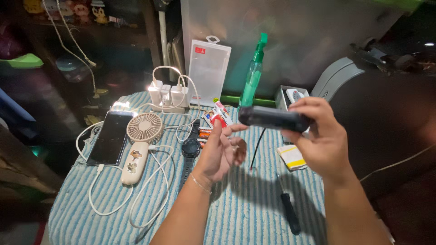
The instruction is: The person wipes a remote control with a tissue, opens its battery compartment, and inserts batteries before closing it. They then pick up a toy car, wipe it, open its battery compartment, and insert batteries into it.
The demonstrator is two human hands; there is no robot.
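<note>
A small table covered with a blue-and-white striped cloth (254, 213) fills the lower middle of the view, brightly lit from above while the room around it lies in deep shadow. Behind the table's far edge a pale grey translucent panel (295, 41) leans or stands upright. To the far left a dark wooden shelf (86, 25) holds small colourful figures, with a green plastic rim (22, 61) below it. A grey curved plastic part (338, 77) rises beyond the far right corner, and the floor at right is dark and indistinct
</note>
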